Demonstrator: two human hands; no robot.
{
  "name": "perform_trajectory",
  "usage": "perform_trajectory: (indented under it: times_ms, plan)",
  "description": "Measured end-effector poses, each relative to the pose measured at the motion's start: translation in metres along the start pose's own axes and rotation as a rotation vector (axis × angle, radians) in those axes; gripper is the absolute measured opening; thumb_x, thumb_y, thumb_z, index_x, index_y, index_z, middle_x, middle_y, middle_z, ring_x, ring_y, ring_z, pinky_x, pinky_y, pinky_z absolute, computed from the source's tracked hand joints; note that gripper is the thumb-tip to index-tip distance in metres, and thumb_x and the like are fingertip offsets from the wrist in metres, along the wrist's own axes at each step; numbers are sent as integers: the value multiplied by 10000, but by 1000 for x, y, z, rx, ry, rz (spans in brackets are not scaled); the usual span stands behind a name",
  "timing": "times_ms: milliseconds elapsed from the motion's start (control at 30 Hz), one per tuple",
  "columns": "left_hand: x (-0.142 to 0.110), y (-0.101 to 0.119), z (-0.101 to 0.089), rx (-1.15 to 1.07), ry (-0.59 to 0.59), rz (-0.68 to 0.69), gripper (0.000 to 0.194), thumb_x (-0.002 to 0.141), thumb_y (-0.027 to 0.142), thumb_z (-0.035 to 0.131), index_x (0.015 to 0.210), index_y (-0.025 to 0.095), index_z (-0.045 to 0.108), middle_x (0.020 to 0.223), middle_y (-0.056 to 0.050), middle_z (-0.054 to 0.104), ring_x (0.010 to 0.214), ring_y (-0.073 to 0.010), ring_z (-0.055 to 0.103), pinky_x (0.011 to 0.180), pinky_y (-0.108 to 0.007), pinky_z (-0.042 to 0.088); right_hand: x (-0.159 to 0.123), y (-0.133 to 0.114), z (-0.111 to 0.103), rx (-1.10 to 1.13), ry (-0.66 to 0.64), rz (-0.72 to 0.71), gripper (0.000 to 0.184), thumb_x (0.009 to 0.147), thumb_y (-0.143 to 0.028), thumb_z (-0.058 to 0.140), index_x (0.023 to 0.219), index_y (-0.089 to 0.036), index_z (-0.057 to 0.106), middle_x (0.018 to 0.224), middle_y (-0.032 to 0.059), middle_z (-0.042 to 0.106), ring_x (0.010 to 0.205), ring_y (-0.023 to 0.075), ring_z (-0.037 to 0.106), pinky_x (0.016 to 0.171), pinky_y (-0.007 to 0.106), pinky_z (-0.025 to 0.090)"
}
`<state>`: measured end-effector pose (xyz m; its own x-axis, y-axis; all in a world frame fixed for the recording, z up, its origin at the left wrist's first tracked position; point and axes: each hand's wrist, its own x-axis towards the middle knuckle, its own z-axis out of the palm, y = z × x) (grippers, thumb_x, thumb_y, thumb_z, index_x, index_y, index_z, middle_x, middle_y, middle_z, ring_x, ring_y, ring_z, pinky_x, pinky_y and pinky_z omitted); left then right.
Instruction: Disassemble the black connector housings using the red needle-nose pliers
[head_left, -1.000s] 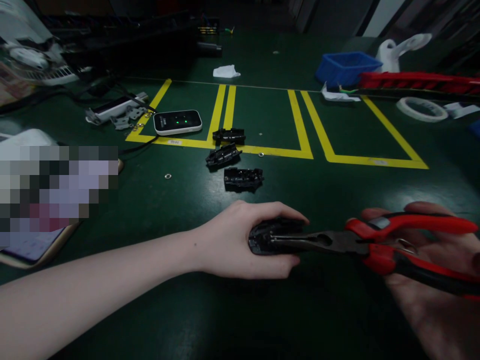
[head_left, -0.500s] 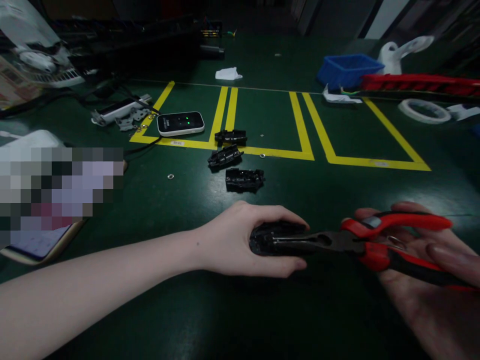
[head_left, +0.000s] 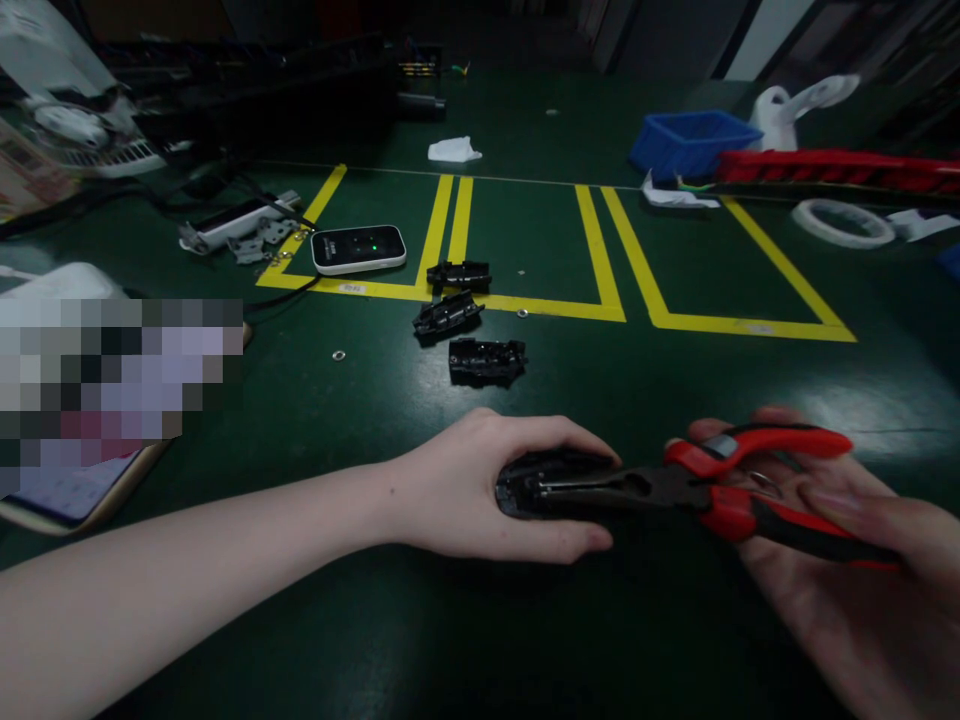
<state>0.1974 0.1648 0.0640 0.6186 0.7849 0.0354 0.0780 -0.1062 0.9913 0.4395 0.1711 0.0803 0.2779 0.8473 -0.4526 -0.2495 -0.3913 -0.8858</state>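
Near the middle of the head view, my left hand [head_left: 480, 490] is wrapped round a black plastic part [head_left: 517, 490], holding it low over the green table. My right hand [head_left: 832, 540] grips the red-and-black handles of long-nose pliers [head_left: 679, 487]. The pliers' jaws point left and lie inside the black part, between my left thumb and fingers; what the tips touch is too dark to tell. Beyond my left hand lie three similar black plastic pieces: a near one [head_left: 487, 361], a tilted one [head_left: 448, 316] and a far one [head_left: 459, 276].
A phone [head_left: 82, 490] lies at the left, partly blurred out. A white-edged device [head_left: 358, 250] with a green light sits behind it. Small metal rings [head_left: 338, 355] dot the table. At the back right are a blue bin [head_left: 694, 145], a red strip [head_left: 840, 170] and a tape roll [head_left: 843, 222].
My right hand has slid left along the plier handles, which have swung slightly closer together. My left hand and the black part stay nearly still. The view shifts a little.
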Motion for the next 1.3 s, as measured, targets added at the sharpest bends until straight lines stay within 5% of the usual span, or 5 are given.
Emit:
perform_trajectory:
  times_ms: [433,667,1100,1300]
  plan:
    - [1,1,0,13,-4,-21,450,865,278,745,1254,96,611,1072,-97,730,877,-196,709,773,-290,573,-3,5,4,-13,-71,1,476,353,-359,897,805,-298,760,946,33,805,970,332,755,770,334,631]
    - [1,1,0,30,-8,-33,450,848,289,763,1245,130,623,1085,-84,732,894,-194,711,780,-284,572,0,3,4,2,-45,48,533,332,-314,891,851,-261,779,994,71,802,962,327,757,704,262,628]
    - [0,3,0,18,-26,-55,465,846,311,765,1247,114,637,1050,-87,740,827,-181,700,727,-279,558,0,1,3,11,27,55,511,293,-315,867,794,-264,783,1011,85,797,954,352,755,707,296,635]
    - [0,0,-1,33,-61,-24,474,856,341,756,1260,132,624,1063,-91,748,854,-196,718,740,-292,576,-3,3,0,-14,-114,-45,444,421,-375,879,840,-269,776,982,98,798,920,368,760,745,366,648]
